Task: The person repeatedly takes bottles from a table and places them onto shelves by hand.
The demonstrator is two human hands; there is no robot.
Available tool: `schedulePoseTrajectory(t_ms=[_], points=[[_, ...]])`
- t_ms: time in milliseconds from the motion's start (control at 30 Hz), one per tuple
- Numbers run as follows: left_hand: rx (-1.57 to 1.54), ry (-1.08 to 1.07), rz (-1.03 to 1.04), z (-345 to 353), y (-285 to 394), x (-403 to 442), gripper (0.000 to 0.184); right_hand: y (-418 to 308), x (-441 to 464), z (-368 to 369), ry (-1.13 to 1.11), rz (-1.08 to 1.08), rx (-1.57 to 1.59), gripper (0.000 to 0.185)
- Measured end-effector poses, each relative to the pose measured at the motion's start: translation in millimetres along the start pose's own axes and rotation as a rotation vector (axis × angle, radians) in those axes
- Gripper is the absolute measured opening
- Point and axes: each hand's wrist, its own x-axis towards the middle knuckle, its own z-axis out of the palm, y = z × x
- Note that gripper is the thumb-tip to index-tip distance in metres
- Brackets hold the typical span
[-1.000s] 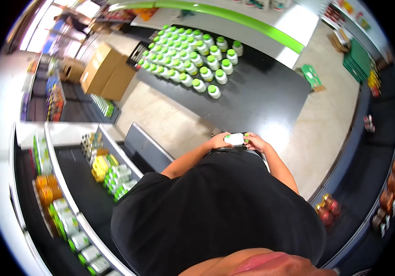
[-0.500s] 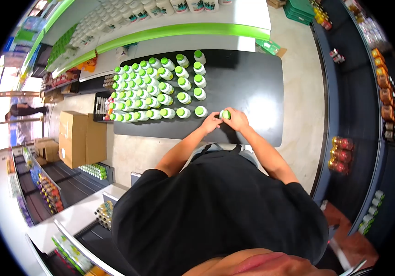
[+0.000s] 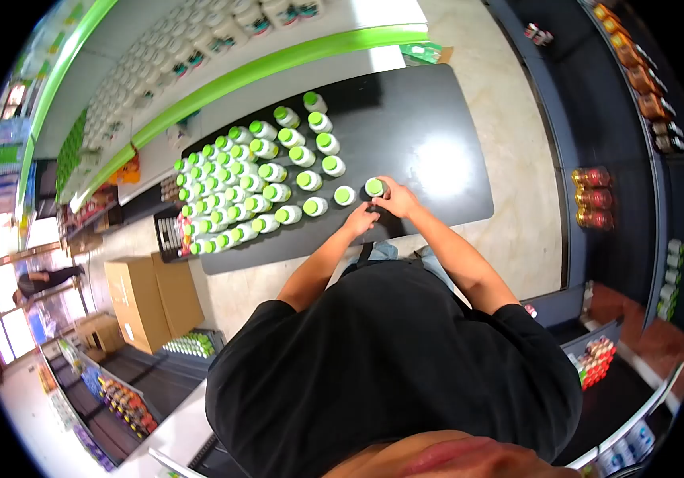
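Head: right fingers curl around bottle.

Tabletop: black and smooth, reflecting a hazy white glare from its semi-gloss surface.
Bottles: white, looking like smooth plastic.
Caps: green, looking like plastic.
Carton: brown cardboard, showing matt faces.
Shirt: black matt cloth, creasing softly.
Trousers: pale blue cloth, resembling denim.
Shelf edging: bright green, smooth, catching a slight sheen.
Floor: pale, smooth, showing faint mottling.
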Motion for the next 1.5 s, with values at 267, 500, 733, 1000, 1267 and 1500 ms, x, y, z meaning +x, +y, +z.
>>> schedulePoseTrajectory(t_ms=[267,500,733,1000,1267,1500], points=[[0.337,-0.211,-0.050,36.8,-24.9,7.9,0.023,220.3,-106.8,-23.4,0.166,0.200,0.130,0.037],[0.599,-0.411,-0.085,115.6,-17.7,31.3,0.033,494.3,-340.6,-22.7,0.408,0.563,0.014,0.026],[0.904,-0.471,-0.032,230.3,31.3,86.0,0.031,443.4,-500.3,-49.5,0.757,1.093,0.817,0.026],[1.240,-0.837,-0.150,396.8,77.2,151.3,0.018,444.9,-519.6,-13.3,1.030,1.035,1.146,0.019],[1.301,-1.054,0.064,607.2,104.9,155.9,0.023,435.9,-545.6,23.2,1.274,1.066,1.326,0.017],[1.487,-1.404,0.119,758.7,83.9,203.3,0.026,434.6,-583.8,70.1,1.614,1.009,2.083,0.009]])
